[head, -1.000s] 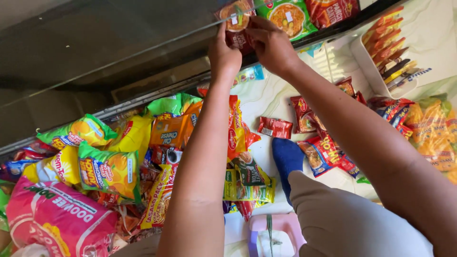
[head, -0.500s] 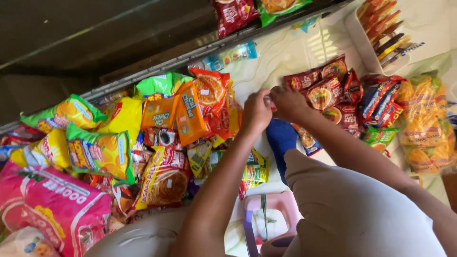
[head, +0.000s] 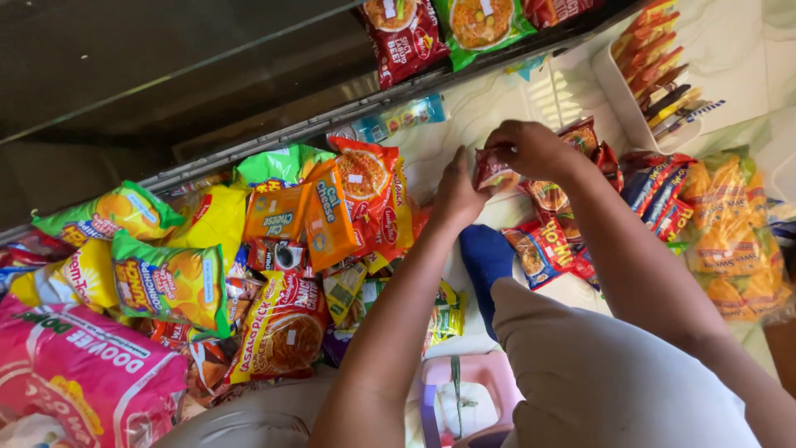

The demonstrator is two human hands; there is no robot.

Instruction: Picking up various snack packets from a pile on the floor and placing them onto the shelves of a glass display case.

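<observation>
White tiled floor, dark metal shelf w/ daylight

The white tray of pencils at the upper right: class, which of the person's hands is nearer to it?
Right. The right hand is just left of the white tray; the left hand is further left and lower, both gripping a small red packet.

Bare white floor open beyond the hands, snack packets crowding left, noodle packets right
</observation>
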